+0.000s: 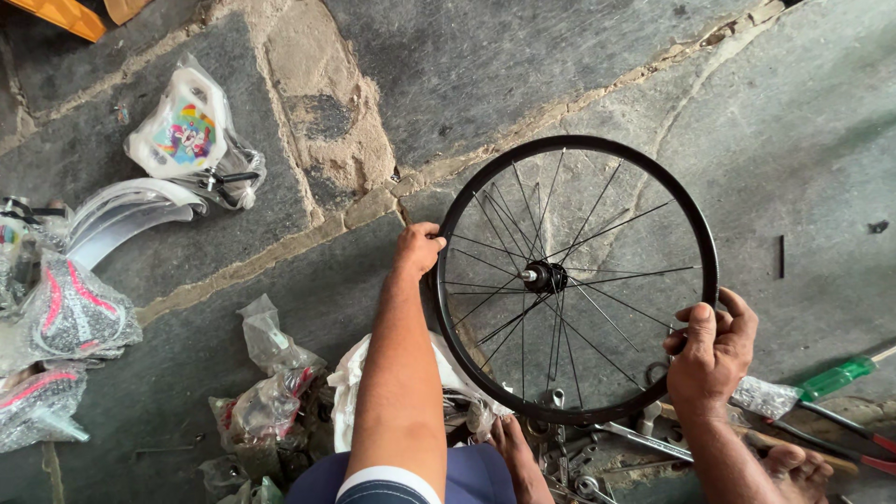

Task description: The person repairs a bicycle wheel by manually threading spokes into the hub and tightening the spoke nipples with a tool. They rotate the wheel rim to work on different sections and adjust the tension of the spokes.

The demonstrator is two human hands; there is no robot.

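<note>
While the stone floor (579, 65) spreads grey beneath us, we hold the black bicycle wheel (702, 233) flat between both hands. Left hand (417, 247) clamped on the rim's left edge; right hand (712, 348) closed on its lower right. Hub (543, 276) centred. Spanners (644, 437) just below; green-handled screwdriver (837, 377) near our right hand.

both hands closed in grip: left (417, 246), right (711, 350), forearms extended.
</note>
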